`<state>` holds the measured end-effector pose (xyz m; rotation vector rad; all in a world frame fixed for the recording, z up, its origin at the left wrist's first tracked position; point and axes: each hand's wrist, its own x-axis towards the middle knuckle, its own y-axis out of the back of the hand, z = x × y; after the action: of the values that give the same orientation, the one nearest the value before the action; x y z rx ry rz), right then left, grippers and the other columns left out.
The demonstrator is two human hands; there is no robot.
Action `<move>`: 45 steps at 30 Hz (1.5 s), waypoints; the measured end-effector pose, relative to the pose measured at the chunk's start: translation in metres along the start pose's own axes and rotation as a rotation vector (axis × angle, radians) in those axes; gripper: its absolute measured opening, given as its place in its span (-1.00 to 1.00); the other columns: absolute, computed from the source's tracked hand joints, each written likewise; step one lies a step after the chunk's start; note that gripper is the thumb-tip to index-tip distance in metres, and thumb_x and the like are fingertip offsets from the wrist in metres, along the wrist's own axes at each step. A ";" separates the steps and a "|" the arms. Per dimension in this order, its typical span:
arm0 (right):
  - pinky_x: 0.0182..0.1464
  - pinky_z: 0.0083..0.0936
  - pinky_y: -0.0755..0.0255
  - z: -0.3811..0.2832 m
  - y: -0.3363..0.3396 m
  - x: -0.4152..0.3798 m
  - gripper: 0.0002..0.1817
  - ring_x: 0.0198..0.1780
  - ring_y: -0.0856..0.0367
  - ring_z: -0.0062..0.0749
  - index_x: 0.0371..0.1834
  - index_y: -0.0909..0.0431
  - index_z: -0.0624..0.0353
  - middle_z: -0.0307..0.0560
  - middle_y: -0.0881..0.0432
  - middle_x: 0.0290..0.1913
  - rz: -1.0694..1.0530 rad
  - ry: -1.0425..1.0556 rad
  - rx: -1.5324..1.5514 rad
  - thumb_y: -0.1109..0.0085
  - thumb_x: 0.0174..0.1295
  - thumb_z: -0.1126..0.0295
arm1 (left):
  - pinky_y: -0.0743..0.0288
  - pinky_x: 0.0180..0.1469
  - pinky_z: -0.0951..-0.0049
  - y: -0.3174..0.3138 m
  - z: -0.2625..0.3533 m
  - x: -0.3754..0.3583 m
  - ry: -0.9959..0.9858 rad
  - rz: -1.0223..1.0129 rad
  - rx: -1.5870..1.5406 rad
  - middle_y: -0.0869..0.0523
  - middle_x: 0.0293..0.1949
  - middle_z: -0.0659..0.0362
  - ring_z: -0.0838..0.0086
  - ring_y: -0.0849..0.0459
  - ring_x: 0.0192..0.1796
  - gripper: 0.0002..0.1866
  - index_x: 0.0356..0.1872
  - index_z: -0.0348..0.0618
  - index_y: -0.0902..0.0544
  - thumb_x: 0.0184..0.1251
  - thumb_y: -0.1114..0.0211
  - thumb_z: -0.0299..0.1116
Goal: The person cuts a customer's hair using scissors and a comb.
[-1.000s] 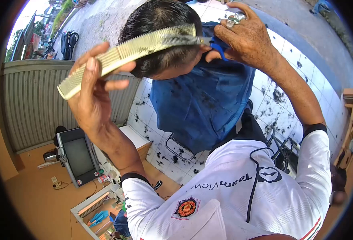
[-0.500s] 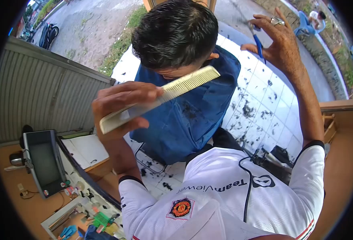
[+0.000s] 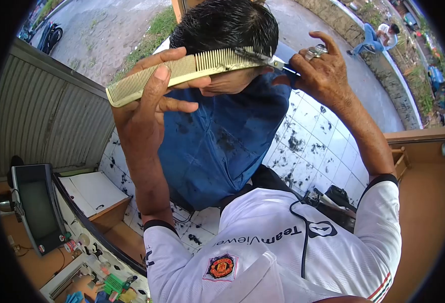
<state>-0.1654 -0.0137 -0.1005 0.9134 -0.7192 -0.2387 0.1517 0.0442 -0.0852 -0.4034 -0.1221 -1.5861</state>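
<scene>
A seated person's head with short black hair (image 3: pixel 222 25) is in front of me, a dark blue cape (image 3: pixel 212 146) over the body. My left hand (image 3: pixel 149 96) is closed on a pale yellow comb (image 3: pixel 182 70), pinched between thumb and fingers. The comb's far end lies against the hair above the forehead. Scissors (image 3: pixel 279 64) with blue handles are gripped in my right hand (image 3: pixel 321 73), which wears a large ring. Their blades reach along the comb's teeth at the hair; whether they are open or closed I cannot make out.
Cut hair lies scattered on the white tiled floor (image 3: pixel 308 146). A counter at lower left holds a screen (image 3: pixel 38 207) and a green basket (image 3: pixel 114 284). A corrugated shutter (image 3: pixel 46 111) stands on the left. Outside, another person (image 3: pixel 384 38) sits by a low wall.
The comb has moved up from in front of the face into the hair, and my left grip on it has turned. My right hand has brought the scissors down and left to the comb.
</scene>
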 end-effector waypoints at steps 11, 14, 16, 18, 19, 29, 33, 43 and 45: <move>0.48 -0.01 -0.27 0.059 0.069 0.021 -0.57 -0.48 -0.71 -0.57 -0.50 -0.59 0.02 -0.34 -0.65 -0.60 0.034 -0.020 -0.025 -0.62 -0.16 -0.01 | -0.82 -0.42 0.43 0.008 -0.076 -0.039 0.193 0.037 -0.508 -0.69 -0.08 -0.35 0.02 -0.82 -0.20 -0.57 0.14 -0.59 -0.47 0.54 0.02 -0.33; 0.48 0.00 -0.26 0.062 0.075 0.037 -0.58 -0.45 -0.73 -0.56 -0.44 -0.63 0.03 -0.33 -0.64 -0.61 -0.031 -0.034 -0.025 -0.63 -0.14 0.01 | -0.82 -0.42 0.46 0.010 -0.082 -0.027 0.197 0.139 -0.763 -0.71 -0.10 -0.32 0.06 -0.82 -0.17 -0.55 0.17 -0.58 -0.46 0.55 0.06 -0.30; 0.49 0.01 -0.23 0.064 0.077 0.046 -0.57 -0.40 -0.75 -0.54 -0.37 -0.67 0.04 -0.30 -0.68 -0.57 -0.085 -0.028 -0.014 -0.64 -0.14 0.02 | -0.82 -0.38 0.50 0.013 -0.082 -0.014 0.169 0.153 -0.861 -0.70 -0.09 -0.33 0.07 -0.82 -0.13 -0.55 0.17 -0.60 -0.45 0.54 0.03 -0.33; 0.52 0.02 -0.17 0.066 0.074 0.050 -0.55 -0.34 -0.78 -0.51 -0.31 -0.68 0.04 -0.27 -0.74 -0.49 -0.085 -0.016 -0.002 -0.64 -0.14 0.01 | -0.83 -0.33 0.54 0.013 -0.080 0.000 0.151 0.287 -0.987 -0.69 -0.10 -0.34 0.05 -0.81 -0.09 -0.56 0.18 -0.60 -0.44 0.53 -0.01 -0.35; 0.52 0.02 -0.17 0.067 0.073 0.052 -0.55 -0.34 -0.78 -0.51 -0.31 -0.68 0.04 -0.27 -0.74 -0.49 -0.084 -0.010 -0.002 -0.64 -0.14 0.01 | -0.83 -0.28 0.57 0.016 -0.086 0.006 0.124 0.287 -0.984 -0.67 -0.05 -0.37 0.02 -0.78 -0.02 -0.57 0.18 -0.61 -0.44 0.50 -0.07 -0.37; 0.43 -0.06 -0.32 0.085 0.057 0.051 -0.63 -0.49 -0.70 -0.38 -0.46 -0.59 0.03 -0.23 -0.62 -0.65 -0.198 -0.082 0.078 -0.59 -0.07 0.08 | -0.80 -0.38 0.61 0.021 -0.081 -0.016 -0.062 0.317 -0.867 -0.56 0.13 -0.38 0.02 -0.70 0.11 -0.53 0.26 -0.55 -0.40 0.51 -0.11 -0.35; 0.41 -0.09 -0.36 0.090 0.051 0.060 -0.57 -0.43 -0.71 -0.40 -0.36 -0.65 0.04 -0.23 -0.65 -0.57 -0.103 -0.004 0.091 -0.59 -0.12 0.00 | -0.73 -0.55 0.62 -0.019 -0.071 -0.050 0.201 0.172 -0.586 -0.72 -0.10 -0.30 0.12 -0.83 -0.21 -0.58 0.18 -0.52 -0.49 0.51 -0.05 -0.34; 0.32 -0.13 -0.45 0.143 -0.010 0.081 -0.45 -0.36 -0.72 -0.36 -0.26 -0.69 0.12 -0.17 -0.66 -0.52 0.088 0.236 0.296 -0.56 -0.12 -0.10 | -0.84 -0.12 0.49 -0.009 -0.092 0.001 -0.114 0.612 -0.883 -0.52 0.20 -0.35 -0.10 -0.59 0.26 -0.49 0.33 -0.59 -0.30 0.52 -0.11 -0.41; 0.21 -0.17 -0.52 0.160 -0.020 0.083 -0.49 -0.37 -0.71 -0.36 -0.29 -0.69 0.14 -0.15 -0.67 -0.51 0.009 0.210 0.366 -0.57 -0.08 -0.06 | -0.82 -0.04 0.44 -0.008 -0.083 0.002 -0.300 0.549 -0.853 -0.50 0.25 -0.33 -0.13 -0.56 0.28 -0.47 0.36 -0.58 -0.28 0.55 -0.11 -0.37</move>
<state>-0.2065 -0.1676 -0.0137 1.2625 -0.5797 0.0002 0.1286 0.0159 -0.1599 -1.2246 0.4250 -0.9567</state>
